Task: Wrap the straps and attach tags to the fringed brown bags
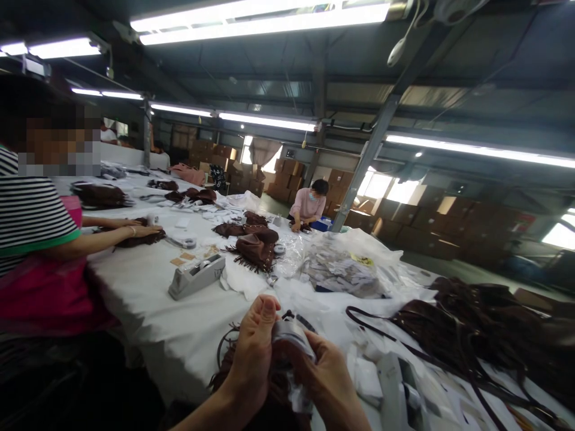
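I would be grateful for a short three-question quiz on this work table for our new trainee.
1. Which item stands on the white-covered table to the left of the hands: A) a kettle, B) a grey tape dispenser, C) a hammer?
2. True or false: the left hand and right hand lie flat on the table, away from the brown fringed bag.
3. Fill in the blank: the stacks along the far wall are cardboard ____.

Key: 1 B; 2 false; 3 boxes.

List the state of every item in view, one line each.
Left hand, pinching the tag
Right hand, holding the tag's other side
Tag, white, held up between the hands
Fringed bag, brown, below the hands, partly hidden
Tape dispenser, lying on the table, untouched
Plastic bag, full of tags
Straps, brown, heaped
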The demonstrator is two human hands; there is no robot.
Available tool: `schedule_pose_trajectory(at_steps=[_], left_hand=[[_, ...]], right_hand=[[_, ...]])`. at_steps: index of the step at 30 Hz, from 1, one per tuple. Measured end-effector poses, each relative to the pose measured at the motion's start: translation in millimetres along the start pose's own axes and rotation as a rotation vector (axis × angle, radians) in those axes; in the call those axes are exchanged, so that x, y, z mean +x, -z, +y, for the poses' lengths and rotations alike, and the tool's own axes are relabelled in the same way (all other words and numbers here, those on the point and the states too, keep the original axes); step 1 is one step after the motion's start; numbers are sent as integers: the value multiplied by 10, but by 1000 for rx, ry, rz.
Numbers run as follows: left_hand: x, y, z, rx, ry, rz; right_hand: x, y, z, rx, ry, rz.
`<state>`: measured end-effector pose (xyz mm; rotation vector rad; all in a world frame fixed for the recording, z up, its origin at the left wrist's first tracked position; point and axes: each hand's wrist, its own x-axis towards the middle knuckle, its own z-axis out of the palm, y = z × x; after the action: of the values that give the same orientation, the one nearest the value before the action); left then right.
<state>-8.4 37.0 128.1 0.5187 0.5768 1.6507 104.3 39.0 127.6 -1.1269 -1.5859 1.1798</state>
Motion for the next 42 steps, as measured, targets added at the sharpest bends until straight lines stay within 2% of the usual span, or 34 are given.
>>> schedule_pose_trajectory(at_steps=[4,9,12,17,20,24,26,30,32,34,36,39,42], left_hand=[[41,8,-20,-1,4,78],[82,41,-9,1,80,176],[100,67,-9,-29,69,209],[139,127,-99,-87,56,248],[183,222,-137,-62,66,158],[213,371,23,242,188,-168],[189,402,150,443,188,-314],[108,341,276,634,62,-384],[101,303,291,623,89,-398],[138,297,332,526,137,-359],[221,326,417,362,127,-238],[383,383,565,136,57,-47],[478,379,627,35,-14,17]], right_hand=[[-19,-72,70,149,16,69],[-16,-115,132,222,-20,-6],[-19,-136,170,85,42,26],[-13,-135,288,-292,278,135],[1,-66,364,-437,362,133],[7,53,451,-728,496,30],[2,60,471,-850,555,-28],[3,-12,372,-828,569,-67],[11,-2,261,-765,541,-42],[19,78,169,-744,483,-2],[22,206,158,-770,428,19],[21,370,317,-829,444,44],[26,412,493,-819,452,45]])
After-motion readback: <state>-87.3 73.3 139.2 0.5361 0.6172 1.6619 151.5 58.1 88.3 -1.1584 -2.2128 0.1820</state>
